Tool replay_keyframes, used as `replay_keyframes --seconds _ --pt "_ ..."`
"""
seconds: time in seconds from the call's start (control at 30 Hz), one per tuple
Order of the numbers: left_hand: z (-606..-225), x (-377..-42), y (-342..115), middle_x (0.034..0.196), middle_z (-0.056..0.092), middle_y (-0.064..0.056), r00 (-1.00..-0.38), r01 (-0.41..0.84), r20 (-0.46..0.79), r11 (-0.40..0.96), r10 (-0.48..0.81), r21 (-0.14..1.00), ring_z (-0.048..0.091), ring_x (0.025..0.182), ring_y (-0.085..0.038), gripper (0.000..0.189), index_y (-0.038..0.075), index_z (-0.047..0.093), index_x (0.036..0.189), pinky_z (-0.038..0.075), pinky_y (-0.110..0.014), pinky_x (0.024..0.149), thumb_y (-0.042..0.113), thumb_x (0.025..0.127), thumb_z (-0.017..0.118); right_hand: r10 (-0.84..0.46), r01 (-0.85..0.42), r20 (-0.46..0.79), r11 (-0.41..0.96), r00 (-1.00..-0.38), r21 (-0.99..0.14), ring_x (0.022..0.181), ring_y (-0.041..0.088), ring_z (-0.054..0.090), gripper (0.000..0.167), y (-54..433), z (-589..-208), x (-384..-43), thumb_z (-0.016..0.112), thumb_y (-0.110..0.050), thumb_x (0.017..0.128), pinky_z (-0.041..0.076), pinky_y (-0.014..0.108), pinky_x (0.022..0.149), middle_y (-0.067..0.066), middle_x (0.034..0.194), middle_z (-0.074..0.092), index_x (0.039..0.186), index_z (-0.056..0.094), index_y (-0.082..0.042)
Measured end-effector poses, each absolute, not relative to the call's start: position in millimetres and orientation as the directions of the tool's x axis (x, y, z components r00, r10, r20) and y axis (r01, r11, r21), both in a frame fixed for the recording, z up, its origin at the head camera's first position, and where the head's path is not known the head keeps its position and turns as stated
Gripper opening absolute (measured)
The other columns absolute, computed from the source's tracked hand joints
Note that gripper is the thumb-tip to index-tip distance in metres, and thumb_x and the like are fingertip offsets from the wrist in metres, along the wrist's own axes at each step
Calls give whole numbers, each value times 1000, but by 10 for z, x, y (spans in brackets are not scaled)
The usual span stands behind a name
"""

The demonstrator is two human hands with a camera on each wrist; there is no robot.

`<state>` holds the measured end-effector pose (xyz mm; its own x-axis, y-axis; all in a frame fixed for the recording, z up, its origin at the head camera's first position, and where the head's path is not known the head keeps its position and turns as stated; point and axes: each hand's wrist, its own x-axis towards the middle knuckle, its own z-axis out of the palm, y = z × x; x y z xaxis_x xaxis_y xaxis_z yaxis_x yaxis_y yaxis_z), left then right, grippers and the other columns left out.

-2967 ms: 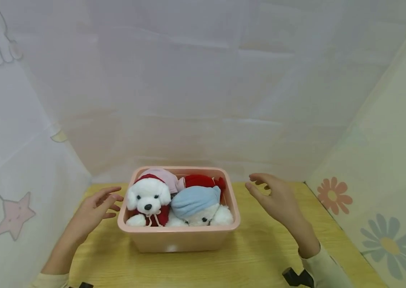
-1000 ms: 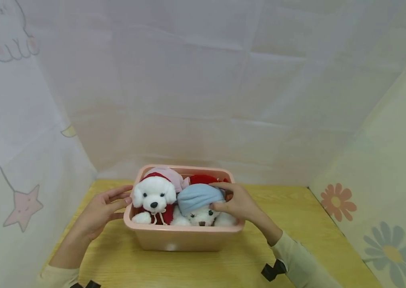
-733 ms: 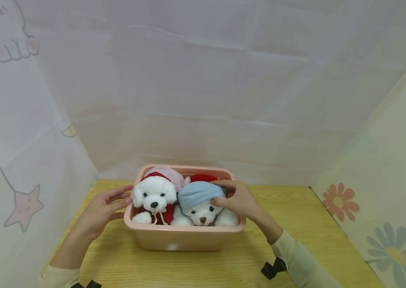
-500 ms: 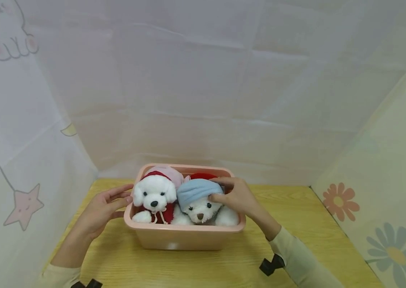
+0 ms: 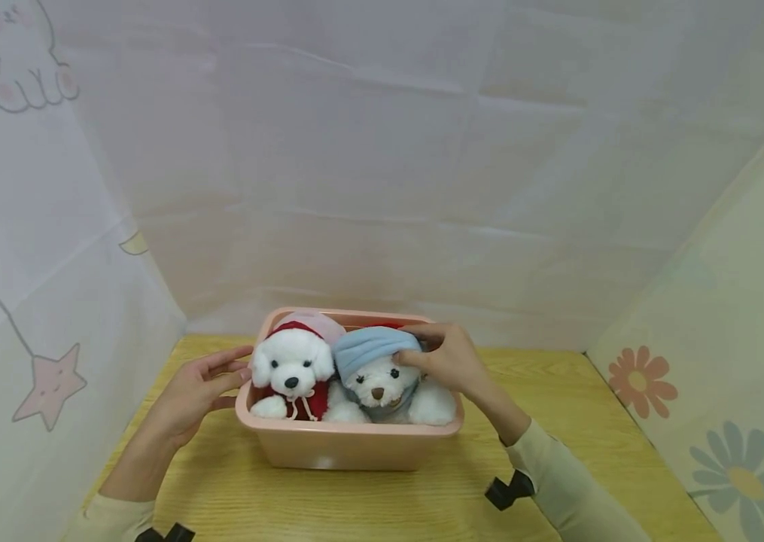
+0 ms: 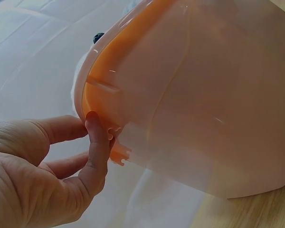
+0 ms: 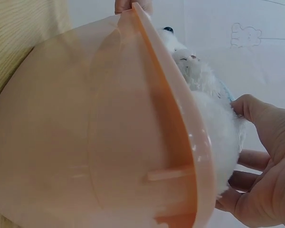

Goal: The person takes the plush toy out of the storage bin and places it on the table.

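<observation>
A pink plastic bin (image 5: 348, 446) stands on the table with several plush toys inside. My left hand (image 5: 192, 395) pinches its left rim; in the left wrist view the thumb (image 6: 66, 128) lies at the rim's edge and the fingertips sit under the lip. My right hand (image 5: 452, 365) grips the head of a white plush bear (image 5: 376, 384) in a blue cap, thumb on the face side and fingers behind. White fur of the bear shows past the bin's right rim in the right wrist view. Beside it sits a white plush dog (image 5: 292, 363) in red clothes.
Behind the dog is a pale pink plush piece (image 5: 317, 324), and a bit of red cloth shows behind the bear. The wooden table (image 5: 524, 452) ends at a light fabric backdrop (image 5: 368, 188), with printed side panels left and right.
My right hand has come in from the right and taken hold of the bear, whose head has risen and tilted up. My left hand has reached the bin's left rim and stayed there.
</observation>
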<state>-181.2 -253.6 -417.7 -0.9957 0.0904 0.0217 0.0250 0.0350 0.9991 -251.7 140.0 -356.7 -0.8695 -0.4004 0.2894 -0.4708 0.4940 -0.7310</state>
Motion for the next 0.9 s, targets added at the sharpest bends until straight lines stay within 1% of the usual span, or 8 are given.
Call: replay_keyframes --seconds 0.1,0.2,0.33,0.4,0.5,0.57,0.83,0.9 --pt "-4180 -1813 -2532 124 59 -21 -996 24 22 29 86 999 66 106 -20 61 -3 46 150 60 -42 84 19 99 71 -390 -443 272 460 -879 -769 70 22 65 37 1452 -3553 -2517 86 -24 81 56 35 55 -2 101 74 117 79 -20" --pt "-4177 -1822 -2526 124 59 -22 -996 19 17 25 89 999 66 107 -20 61 -4 45 150 60 -42 83 18 99 71 -388 -424 259 437 -885 -793 59 25 61 36 1495 -3542 -2525 86 -24 83 53 35 48 0 96 75 118 78 -19" --pt "-4156 -1841 -2512 127 57 -23 -994 9 6 26 105 1000 65 107 -21 63 -5 43 151 60 -43 83 17 99 70 -372 -401 245 434 -895 -806 57 31 61 37 1554 -3525 -2540 86 -25 83 53 36 47 2 93 75 119 78 -18" --pt "-4155 -1853 -2505 128 57 -24 -994 3 0 27 111 1000 65 108 -21 63 -6 42 151 60 -43 83 17 99 70 -357 -380 233 427 -905 -821 60 32 63 39 1589 -3517 -2546 86 -25 84 55 38 49 3 94 75 121 77 -16" --pt "-4159 -1875 -2496 128 57 -24 -994 -4 -7 28 113 1000 65 108 -22 64 -6 42 150 60 -43 83 17 99 71 -337 -364 230 418 -913 -832 74 28 70 42 1644 -3506 -2561 86 -26 84 59 39 60 5 101 76 124 75 -14" --pt "-4169 -1899 -2477 128 57 -25 -994 -10 -13 26 113 1000 65 109 -24 64 -6 43 150 60 -44 83 17 98 72 -327 -356 230 403 -917 -843 85 24 71 44 1681 -3505 -2576 86 -26 85 61 40 66 5 107 75 126 74 -14" --pt "-4169 -1988 -2433 129 57 -26 -992 -16 -20 35 126 999 65 110 -28 65 -6 43 149 60 -44 81 19 97 73 -239 -305 233 332 -943 -893 97 24 69 41 1869 -3619 -2639 83 -24 88 59 35 78 7 114 73 126 74 -13" --pt "-4166 -1993 -2440 129 57 -26 -991 -17 -22 37 130 999 65 110 -28 65 -6 43 150 60 -44 81 19 97 73 -223 -304 240 325 -945 -895 97 25 68 38 1920 -3657 -2640 82 -23 89 58 34 76 8 113 73 125 74 -12"
